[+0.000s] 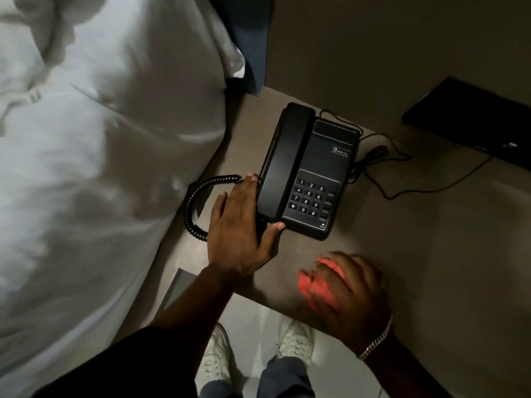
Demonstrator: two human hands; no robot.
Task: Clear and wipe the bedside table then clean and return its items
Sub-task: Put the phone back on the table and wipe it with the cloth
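A black desk telephone (313, 173) with its handset on the cradle sits on the brown bedside table (431, 239). My left hand (241, 228) grips its near left corner, thumb on the front edge and fingers along the handset side. My right hand (350, 291) presses a pink-orange cloth (313, 285) flat on the tabletop near the front edge, just in front of the phone; the hand and cloth are blurred. The coiled handset cord (195, 202) loops off the table's left side.
A bed with white linen (100, 168) borders the table's left side. A thin black cable (402, 179) trails from the phone toward a flat black device (474, 122) at the back right. The wall (402, 53) stands behind. My white shoes (293, 340) are on the pale floor below.
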